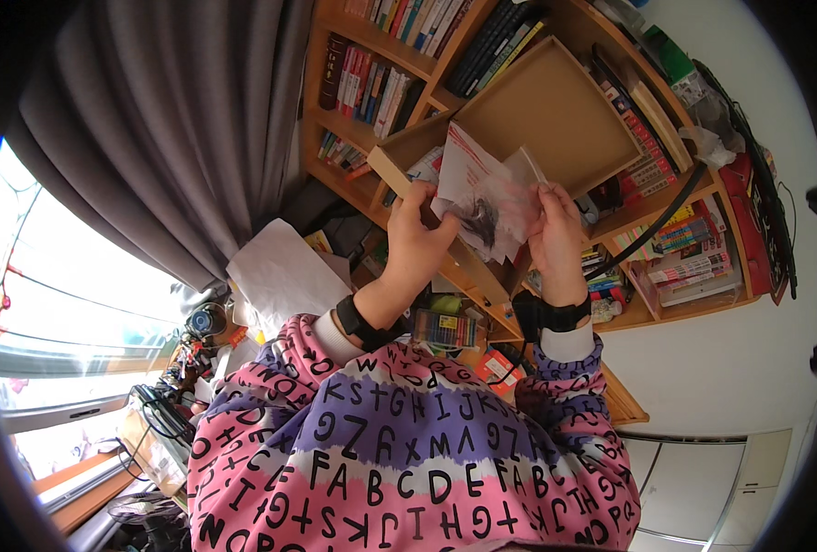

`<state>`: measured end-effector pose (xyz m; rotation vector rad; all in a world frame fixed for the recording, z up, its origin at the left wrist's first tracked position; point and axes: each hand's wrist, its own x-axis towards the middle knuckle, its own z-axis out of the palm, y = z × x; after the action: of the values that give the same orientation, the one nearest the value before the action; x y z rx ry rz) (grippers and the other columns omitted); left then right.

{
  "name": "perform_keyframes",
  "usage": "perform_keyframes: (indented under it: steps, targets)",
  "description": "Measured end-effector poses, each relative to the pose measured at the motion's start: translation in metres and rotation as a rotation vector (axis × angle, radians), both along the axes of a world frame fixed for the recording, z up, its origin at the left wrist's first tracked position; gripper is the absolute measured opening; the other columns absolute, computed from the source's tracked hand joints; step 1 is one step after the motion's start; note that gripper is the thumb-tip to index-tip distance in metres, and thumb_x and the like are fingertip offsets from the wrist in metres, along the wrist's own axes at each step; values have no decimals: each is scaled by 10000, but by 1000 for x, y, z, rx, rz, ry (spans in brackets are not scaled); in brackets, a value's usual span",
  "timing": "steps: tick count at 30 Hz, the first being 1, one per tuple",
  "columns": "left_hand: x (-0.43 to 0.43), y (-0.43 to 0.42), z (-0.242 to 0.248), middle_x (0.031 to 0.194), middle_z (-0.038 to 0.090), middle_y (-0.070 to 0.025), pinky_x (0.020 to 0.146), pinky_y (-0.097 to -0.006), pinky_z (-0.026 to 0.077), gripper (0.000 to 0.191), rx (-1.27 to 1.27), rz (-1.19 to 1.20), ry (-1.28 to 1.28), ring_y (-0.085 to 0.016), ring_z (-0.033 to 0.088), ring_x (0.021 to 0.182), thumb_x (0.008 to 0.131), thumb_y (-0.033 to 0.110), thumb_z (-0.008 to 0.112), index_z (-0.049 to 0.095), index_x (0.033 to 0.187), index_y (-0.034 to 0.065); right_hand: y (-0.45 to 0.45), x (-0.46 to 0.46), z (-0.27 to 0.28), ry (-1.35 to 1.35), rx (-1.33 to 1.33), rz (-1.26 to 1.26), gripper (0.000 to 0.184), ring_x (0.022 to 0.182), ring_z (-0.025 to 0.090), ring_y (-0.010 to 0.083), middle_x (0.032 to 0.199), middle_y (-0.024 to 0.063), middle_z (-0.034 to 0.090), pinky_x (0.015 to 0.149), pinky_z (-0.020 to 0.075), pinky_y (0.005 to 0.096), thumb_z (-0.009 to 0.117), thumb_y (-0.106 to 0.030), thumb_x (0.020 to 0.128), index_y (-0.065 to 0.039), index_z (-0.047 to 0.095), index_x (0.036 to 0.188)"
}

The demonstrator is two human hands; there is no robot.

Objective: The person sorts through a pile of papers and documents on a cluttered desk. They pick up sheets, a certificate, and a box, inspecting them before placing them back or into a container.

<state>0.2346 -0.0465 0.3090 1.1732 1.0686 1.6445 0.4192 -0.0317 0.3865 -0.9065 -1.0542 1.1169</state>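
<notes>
My left hand (415,241) pinches the lower left side of a translucent plastic bag (474,162) with red print. The fingers are close to the side wall of an open cardboard box (391,169); I cannot tell whether they touch it. On the bag's other side, my right hand (557,238) grips the edge between thumb and fingers. Something dark and wispy (481,224) shows through the clear part of the bag; its kind is unclear. The bag is tilted over the box, whose raised lid (553,117) stands behind. White and red items inside the box are partly hidden.
Wooden shelves (374,38) full of books rise behind the box. A black cable or arm (657,238) crosses at the right. A clear case of coloured pens (444,328) lies below my wrists. White paper (287,265) and a grey curtain (166,124) are at the left.
</notes>
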Motion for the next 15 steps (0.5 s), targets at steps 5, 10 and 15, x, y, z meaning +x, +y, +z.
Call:
perform_keyframes:
  steps: [5, 10, 15]
  targets:
    - [0, 1, 0, 808, 489, -80, 643, -326, 445, 258, 15, 13, 8, -177, 496, 687, 777, 61, 675, 559, 1006, 41, 7, 8, -5, -27, -32, -55, 125, 857, 628, 128, 976, 29, 629, 709, 520, 244, 554, -138, 996, -27, 599, 1028]
    - [1, 1, 1, 827, 495, -85, 638, -320, 450, 254, 23, 15, 1, -172, 503, 679, 778, 60, 675, 559, 1003, 39, 4, 4, -3, 3, -12, -52, 140, 880, 660, 158, 942, 38, 642, 737, 540, 273, 560, -147, 995, -15, 590, 1029]
    - [2, 0, 1, 852, 513, -95, 650, -317, 461, 261, 5, 16, 4, -177, 525, 686, 779, 62, 678, 563, 1012, 37, -23, -11, 20, -28, 30, 118, 144, 934, 670, 202, 1025, 72, 668, 817, 556, 334, 583, -142, 982, -5, 580, 1025]
